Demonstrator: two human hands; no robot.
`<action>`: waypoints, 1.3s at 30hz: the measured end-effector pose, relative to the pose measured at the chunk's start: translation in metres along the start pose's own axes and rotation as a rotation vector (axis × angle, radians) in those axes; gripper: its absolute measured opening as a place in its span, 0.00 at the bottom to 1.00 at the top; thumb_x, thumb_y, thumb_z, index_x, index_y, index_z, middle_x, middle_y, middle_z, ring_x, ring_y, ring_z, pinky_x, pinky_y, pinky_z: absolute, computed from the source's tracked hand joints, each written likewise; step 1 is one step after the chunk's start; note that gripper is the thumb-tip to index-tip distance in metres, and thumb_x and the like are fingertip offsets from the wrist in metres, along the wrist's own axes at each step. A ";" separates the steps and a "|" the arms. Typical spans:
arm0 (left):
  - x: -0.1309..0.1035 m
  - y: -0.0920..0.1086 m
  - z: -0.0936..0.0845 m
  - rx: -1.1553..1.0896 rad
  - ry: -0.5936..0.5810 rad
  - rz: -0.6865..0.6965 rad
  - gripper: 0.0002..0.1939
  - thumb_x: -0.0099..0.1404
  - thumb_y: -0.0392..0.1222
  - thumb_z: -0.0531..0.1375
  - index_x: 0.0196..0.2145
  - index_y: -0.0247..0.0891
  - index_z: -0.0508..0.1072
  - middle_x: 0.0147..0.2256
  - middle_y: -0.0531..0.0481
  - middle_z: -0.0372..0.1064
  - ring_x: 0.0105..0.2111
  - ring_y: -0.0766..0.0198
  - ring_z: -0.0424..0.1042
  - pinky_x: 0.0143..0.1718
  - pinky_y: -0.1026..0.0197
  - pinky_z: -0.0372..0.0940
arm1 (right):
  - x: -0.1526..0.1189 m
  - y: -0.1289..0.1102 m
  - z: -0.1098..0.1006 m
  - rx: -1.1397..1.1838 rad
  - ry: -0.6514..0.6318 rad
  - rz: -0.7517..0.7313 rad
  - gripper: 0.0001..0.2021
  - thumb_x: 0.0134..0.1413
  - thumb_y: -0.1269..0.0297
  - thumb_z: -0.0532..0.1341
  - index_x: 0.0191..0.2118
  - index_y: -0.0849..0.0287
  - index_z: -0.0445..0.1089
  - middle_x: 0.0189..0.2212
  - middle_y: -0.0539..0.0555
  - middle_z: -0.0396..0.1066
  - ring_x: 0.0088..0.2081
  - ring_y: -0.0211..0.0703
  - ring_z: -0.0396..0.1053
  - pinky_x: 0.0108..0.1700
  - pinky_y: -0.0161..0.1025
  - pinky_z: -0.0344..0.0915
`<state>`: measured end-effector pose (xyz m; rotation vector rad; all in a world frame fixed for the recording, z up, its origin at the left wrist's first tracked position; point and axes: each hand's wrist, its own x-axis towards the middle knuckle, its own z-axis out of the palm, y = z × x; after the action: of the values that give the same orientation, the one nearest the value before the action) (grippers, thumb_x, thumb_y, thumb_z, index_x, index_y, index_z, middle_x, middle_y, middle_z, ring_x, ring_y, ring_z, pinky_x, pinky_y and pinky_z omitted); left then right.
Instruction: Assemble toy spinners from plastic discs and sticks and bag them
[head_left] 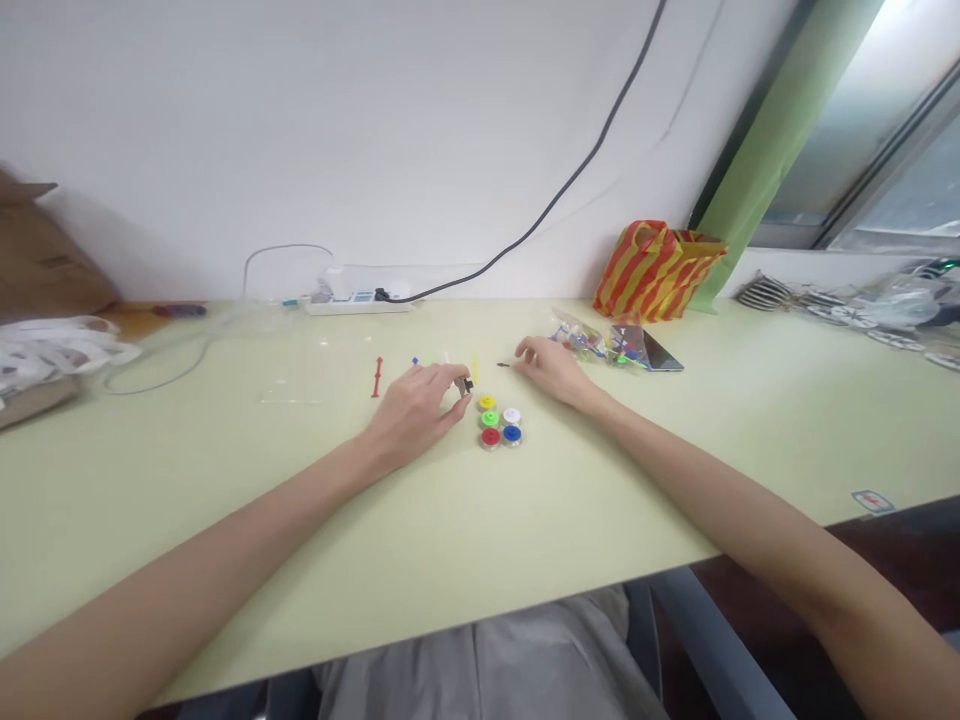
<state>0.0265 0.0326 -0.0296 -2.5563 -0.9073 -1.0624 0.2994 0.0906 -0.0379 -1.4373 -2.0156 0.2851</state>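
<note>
A black-topped piece (466, 386) is pinched by the left hand (415, 408), far-left of the coloured discs (490, 420), which might be struck were the grip to slip. The right hand (553, 372) is curled beside a dark sliver (503, 365); whether anything is gripped cannot be told.

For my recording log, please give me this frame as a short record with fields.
Left hand: left hand pinches a small piece with a black part
Right hand: right hand, fingers bent, beside a small black pointed piece
Round pieces: yellow, green, red, white, blue
Left of hands: red stick-shaped piece
Right side: red-and-yellow striped bag
Against wall: white power strip
</note>
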 end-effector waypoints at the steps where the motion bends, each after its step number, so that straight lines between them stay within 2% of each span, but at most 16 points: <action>1: 0.000 0.000 0.000 0.007 0.002 -0.008 0.10 0.72 0.42 0.58 0.49 0.40 0.69 0.38 0.47 0.77 0.37 0.56 0.76 0.43 0.53 0.67 | -0.001 0.001 0.001 -0.015 -0.015 -0.006 0.02 0.59 0.67 0.64 0.37 0.59 0.73 0.38 0.56 0.75 0.38 0.44 0.70 0.43 0.39 0.63; 4: 0.000 0.000 0.000 0.014 0.002 -0.010 0.09 0.72 0.42 0.58 0.48 0.40 0.69 0.38 0.48 0.77 0.37 0.56 0.76 0.42 0.54 0.67 | -0.001 0.004 -0.002 -0.040 -0.031 -0.005 0.05 0.58 0.73 0.62 0.32 0.59 0.72 0.34 0.55 0.76 0.38 0.44 0.71 0.44 0.39 0.62; 9: -0.001 0.001 -0.001 0.011 -0.013 0.005 0.09 0.74 0.42 0.58 0.49 0.40 0.69 0.39 0.47 0.78 0.37 0.57 0.78 0.43 0.54 0.66 | 0.000 0.013 -0.004 -0.051 0.012 0.044 0.03 0.56 0.74 0.64 0.36 0.61 0.73 0.33 0.57 0.77 0.36 0.46 0.72 0.41 0.40 0.63; 12: -0.002 0.000 0.000 0.001 -0.032 0.016 0.09 0.75 0.42 0.57 0.50 0.40 0.70 0.43 0.46 0.80 0.40 0.57 0.79 0.46 0.53 0.65 | -0.001 0.016 -0.004 -0.038 0.020 0.049 0.06 0.55 0.76 0.63 0.29 0.60 0.71 0.32 0.59 0.77 0.37 0.47 0.72 0.42 0.41 0.64; 16: -0.003 -0.001 0.000 -0.006 -0.007 0.012 0.09 0.75 0.44 0.58 0.50 0.41 0.71 0.44 0.46 0.80 0.41 0.57 0.79 0.47 0.53 0.65 | -0.006 0.004 -0.009 -0.010 0.076 0.060 0.07 0.56 0.77 0.60 0.29 0.60 0.70 0.32 0.58 0.77 0.37 0.47 0.74 0.42 0.42 0.65; 18: -0.003 -0.001 0.000 -0.010 0.011 0.007 0.09 0.75 0.45 0.59 0.49 0.40 0.71 0.43 0.47 0.80 0.40 0.57 0.79 0.46 0.53 0.65 | -0.012 -0.012 -0.013 0.098 0.103 0.048 0.06 0.57 0.75 0.59 0.31 0.59 0.69 0.31 0.56 0.77 0.34 0.45 0.75 0.38 0.40 0.66; 20: -0.002 -0.001 0.000 -0.015 0.022 0.010 0.09 0.74 0.46 0.59 0.48 0.40 0.71 0.42 0.47 0.81 0.39 0.57 0.80 0.46 0.53 0.66 | -0.021 -0.034 -0.014 0.380 0.099 0.011 0.04 0.57 0.69 0.62 0.32 0.58 0.67 0.28 0.53 0.76 0.29 0.42 0.75 0.32 0.38 0.67; 23: -0.001 0.002 -0.001 -0.016 0.058 0.043 0.10 0.73 0.47 0.61 0.46 0.39 0.72 0.42 0.47 0.81 0.38 0.58 0.80 0.43 0.54 0.66 | -0.038 -0.069 -0.013 0.743 0.053 0.006 0.14 0.49 0.59 0.72 0.35 0.59 0.70 0.27 0.52 0.76 0.26 0.42 0.75 0.31 0.38 0.69; 25: -0.001 0.004 -0.002 -0.016 0.095 0.076 0.09 0.73 0.46 0.62 0.46 0.39 0.72 0.40 0.47 0.81 0.36 0.58 0.79 0.41 0.55 0.66 | -0.047 -0.087 -0.010 0.888 0.015 0.051 0.21 0.42 0.54 0.76 0.38 0.61 0.73 0.26 0.52 0.77 0.27 0.43 0.75 0.32 0.38 0.70; 27: -0.001 0.006 -0.003 -0.020 0.127 0.097 0.08 0.73 0.45 0.62 0.46 0.38 0.72 0.39 0.47 0.81 0.35 0.59 0.79 0.40 0.56 0.66 | -0.053 -0.098 -0.007 0.965 0.007 0.096 0.23 0.37 0.53 0.78 0.36 0.62 0.74 0.26 0.52 0.77 0.28 0.42 0.75 0.32 0.37 0.70; 33: -0.002 0.012 -0.004 -0.047 0.153 0.081 0.07 0.73 0.40 0.61 0.47 0.38 0.71 0.41 0.46 0.81 0.37 0.59 0.79 0.41 0.56 0.68 | -0.058 -0.102 -0.001 1.117 -0.020 0.198 0.23 0.31 0.54 0.81 0.30 0.61 0.74 0.25 0.48 0.73 0.27 0.36 0.71 0.31 0.34 0.66; 39: -0.002 0.012 -0.004 -0.079 0.145 0.074 0.08 0.73 0.39 0.61 0.48 0.38 0.71 0.42 0.46 0.80 0.40 0.58 0.79 0.43 0.55 0.69 | -0.057 -0.097 0.006 1.229 -0.099 0.240 0.22 0.36 0.51 0.79 0.32 0.61 0.77 0.25 0.50 0.74 0.25 0.35 0.67 0.29 0.34 0.63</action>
<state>0.0307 0.0201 -0.0281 -2.5146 -0.7428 -1.2662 0.2327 0.0033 -0.0138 -0.8137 -1.2235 1.4110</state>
